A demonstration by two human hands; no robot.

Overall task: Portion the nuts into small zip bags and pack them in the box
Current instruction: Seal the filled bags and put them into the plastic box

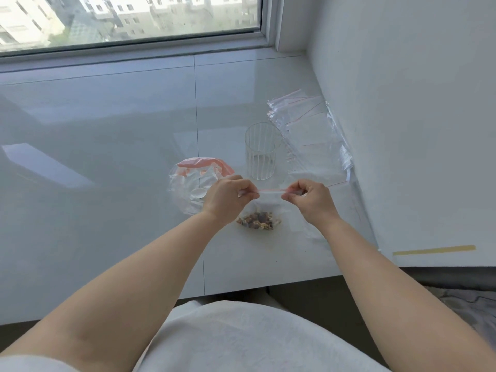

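Note:
A small clear zip bag with a red zip line hangs upright between my hands over the white sill. Mixed brown nuts lie in its bottom. My left hand pinches the left end of the zip strip. My right hand pinches the right end. A stack of empty zip bags lies to the right by the wall. A larger clear bag with an orange top sits to the left, with a small white spoon inside it. No box is in view.
A ribbed clear glass stands just behind the held bag. The white tiled sill stretches left and back to the window. A white wall closes off the right side. The sill's front edge runs close below my forearms.

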